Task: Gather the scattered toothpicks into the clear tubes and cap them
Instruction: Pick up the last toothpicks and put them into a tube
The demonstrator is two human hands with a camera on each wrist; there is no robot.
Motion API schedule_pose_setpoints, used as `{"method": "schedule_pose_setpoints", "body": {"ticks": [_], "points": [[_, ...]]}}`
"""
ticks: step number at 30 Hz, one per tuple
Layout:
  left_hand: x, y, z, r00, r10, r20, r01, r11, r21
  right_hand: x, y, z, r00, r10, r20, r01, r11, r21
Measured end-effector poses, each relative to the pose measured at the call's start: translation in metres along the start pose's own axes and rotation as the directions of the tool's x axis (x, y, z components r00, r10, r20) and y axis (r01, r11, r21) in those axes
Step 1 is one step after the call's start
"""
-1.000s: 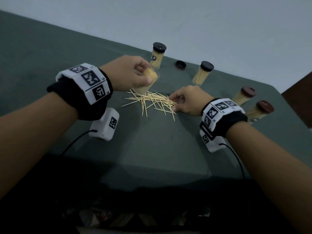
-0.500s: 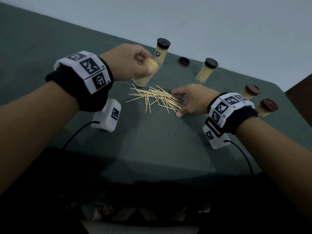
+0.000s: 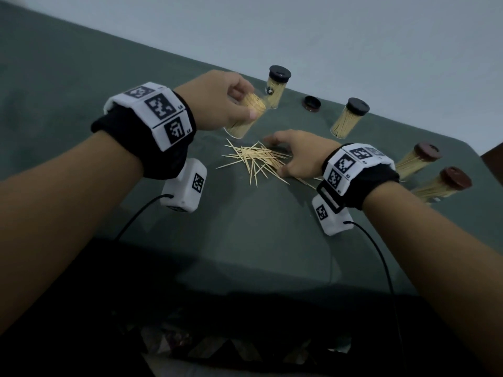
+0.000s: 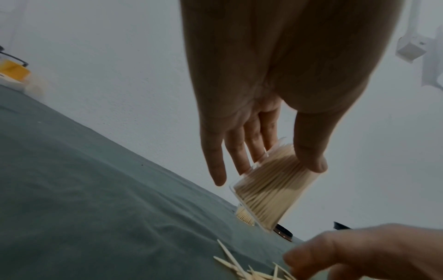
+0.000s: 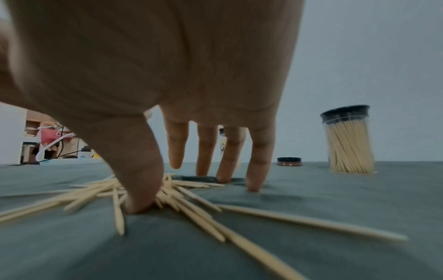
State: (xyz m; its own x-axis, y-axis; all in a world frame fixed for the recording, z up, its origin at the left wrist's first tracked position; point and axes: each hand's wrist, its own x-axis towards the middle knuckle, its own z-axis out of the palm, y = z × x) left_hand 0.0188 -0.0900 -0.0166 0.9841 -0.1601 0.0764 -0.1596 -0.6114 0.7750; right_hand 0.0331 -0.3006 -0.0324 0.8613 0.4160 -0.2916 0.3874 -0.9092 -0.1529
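My left hand [image 3: 217,102] holds an uncapped clear tube [image 3: 243,115] full of toothpicks, tilted above the table; thumb and fingers [image 4: 242,151] pinch the tube [image 4: 271,191] near its open end. A loose pile of toothpicks [image 3: 255,161] lies on the green cloth just below it. My right hand [image 3: 296,156] lies over the pile's right side, fingers spread; the thumb [image 5: 141,181] presses on the toothpicks [image 5: 191,200] and the fingertips touch the cloth. A loose dark cap [image 3: 311,103] lies behind the pile.
Two black-capped full tubes [image 3: 276,85] [image 3: 348,118] stand at the back. Two brown-capped tubes [image 3: 419,159] [image 3: 446,183] stand at the right edge. The green table [image 3: 245,240] ends against a pale wall. Cables run from the wrist units toward me.
My right hand spread its fingers over the pile and pressed down on the toothpicks. The left hand kept the tube tilted above the pile with little change.
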Motion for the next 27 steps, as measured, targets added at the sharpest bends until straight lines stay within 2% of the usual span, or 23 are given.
{"method": "schedule_pose_setpoints", "body": {"ticks": [7,12,15,19,23,27], "points": [[-0.001,0.002,0.001,1.0,-0.006,0.004,0.006,1.0,0.021,-0.001,-0.018,0.009,0.996,-0.086,-0.027,0.087,0.994,0.06],[-0.002,0.003,0.001,1.0,0.0,0.0,0.0,0.999,0.039,0.001,-0.028,0.019,0.998,-0.057,-0.04,0.055,0.997,-0.057],[-0.003,0.004,0.001,1.0,-0.003,-0.001,0.003,0.999,0.036,0.001,-0.027,0.016,0.995,-0.088,-0.044,0.088,0.996,0.002],[-0.004,0.004,0.0,1.0,-0.009,0.001,0.009,0.999,0.04,-0.007,-0.018,0.011,0.996,-0.086,-0.018,0.086,0.996,-0.005],[-0.004,0.004,-0.003,1.0,-0.014,-0.014,0.014,0.999,0.041,-0.02,0.005,0.004,0.999,0.011,-0.031,-0.011,1.0,0.006],[-0.003,0.004,-0.003,1.0,-0.019,-0.007,0.019,0.999,0.046,-0.039,0.031,-0.007,0.985,0.168,0.047,-0.163,0.982,-0.091]]}}
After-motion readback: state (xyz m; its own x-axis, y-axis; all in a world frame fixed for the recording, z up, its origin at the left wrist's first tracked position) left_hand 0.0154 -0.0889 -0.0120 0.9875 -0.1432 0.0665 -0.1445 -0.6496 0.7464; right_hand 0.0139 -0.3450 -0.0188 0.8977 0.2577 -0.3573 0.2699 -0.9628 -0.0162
